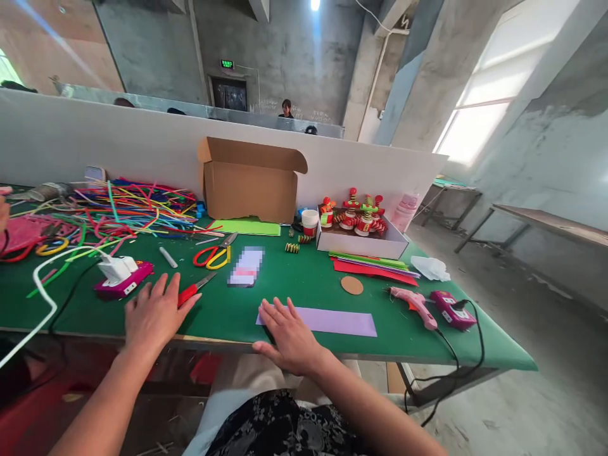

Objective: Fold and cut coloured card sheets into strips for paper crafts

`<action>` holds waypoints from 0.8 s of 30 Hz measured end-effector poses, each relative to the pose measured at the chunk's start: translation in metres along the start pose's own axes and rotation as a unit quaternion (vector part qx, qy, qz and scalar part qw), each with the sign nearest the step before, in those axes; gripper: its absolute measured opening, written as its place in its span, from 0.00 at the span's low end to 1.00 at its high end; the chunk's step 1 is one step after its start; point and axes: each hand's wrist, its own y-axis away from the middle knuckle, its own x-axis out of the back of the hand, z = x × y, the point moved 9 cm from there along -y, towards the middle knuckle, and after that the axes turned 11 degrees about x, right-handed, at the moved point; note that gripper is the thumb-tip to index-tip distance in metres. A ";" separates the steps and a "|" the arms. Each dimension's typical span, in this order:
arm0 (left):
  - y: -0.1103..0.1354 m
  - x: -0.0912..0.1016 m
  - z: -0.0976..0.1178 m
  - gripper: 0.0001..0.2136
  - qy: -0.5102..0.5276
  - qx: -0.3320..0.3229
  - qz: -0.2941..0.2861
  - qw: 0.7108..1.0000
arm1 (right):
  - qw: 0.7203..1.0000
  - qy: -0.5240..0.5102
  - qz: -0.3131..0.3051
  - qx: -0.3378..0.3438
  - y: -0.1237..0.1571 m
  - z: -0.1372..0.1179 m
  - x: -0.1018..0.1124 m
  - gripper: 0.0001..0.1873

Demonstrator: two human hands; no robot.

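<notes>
My right hand (287, 335) lies flat, fingers stretched, on the left end of a long purple paper strip (342, 322) near the table's front edge. To the left, my left hand (156, 313) is spread palm down on the green table. A red-handled tool with a pointed metal blade (194, 290) lies beside its thumb and index finger; the hand partly hides the handle, and I cannot tell whether they touch. Farther back are scissors (213, 254) with red and yellow handles. A cardboard disc (352, 285) rests beyond the strip.
A pink glue gun (414, 306) and a purple power socket (452, 309) with cords sit at right. Behind are coloured paper sheets (375, 268) and a white box (363, 244) of red figures. At left lie many pipe cleaners (142, 206) and a plugged-in charger (117, 269).
</notes>
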 end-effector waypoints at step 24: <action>0.124 -0.010 0.133 0.19 0.232 -0.218 -0.001 0.948 | 0.993 0.065 0.009 -0.097 0.044 0.005 -0.007 0.41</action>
